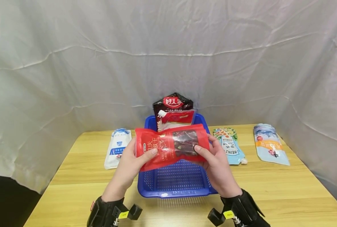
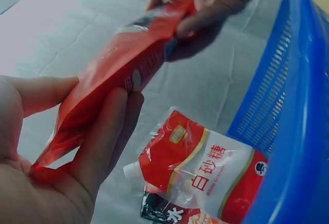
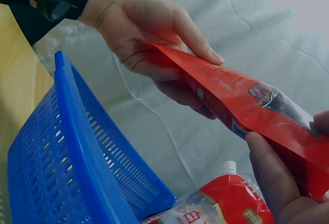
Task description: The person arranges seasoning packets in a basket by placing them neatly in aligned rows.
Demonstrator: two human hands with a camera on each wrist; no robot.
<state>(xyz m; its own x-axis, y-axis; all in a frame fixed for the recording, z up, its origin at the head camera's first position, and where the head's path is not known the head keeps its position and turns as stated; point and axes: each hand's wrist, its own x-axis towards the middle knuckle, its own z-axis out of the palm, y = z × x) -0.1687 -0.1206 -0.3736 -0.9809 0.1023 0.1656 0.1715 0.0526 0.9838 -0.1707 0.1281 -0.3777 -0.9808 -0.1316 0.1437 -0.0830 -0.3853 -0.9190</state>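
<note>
A red bag of dried chilies point(image 1: 168, 145), with a clear window showing dark pods, is held level above the blue basket point(image 1: 179, 193). My left hand point(image 1: 132, 159) grips its left end, thumb on the front. At the other end, my right hand point(image 1: 216, 162) pinches the bag with the thumb over the window. In the left wrist view the bag point(image 2: 110, 72) appears from its side edge, both hands on it. Behind it, a red and white spouted pouch of white sugar point(image 1: 178, 118) leans in the basket against a black packet point(image 1: 172, 102).
On the wooden table point(image 1: 77, 189), a white and blue pouch point(image 1: 118, 148) lies left of the basket. To the right lie a light blue Heinz pouch point(image 1: 229, 146) and a blue, orange and white pouch point(image 1: 270, 144). A grey cloth point(image 1: 168, 63) hangs behind.
</note>
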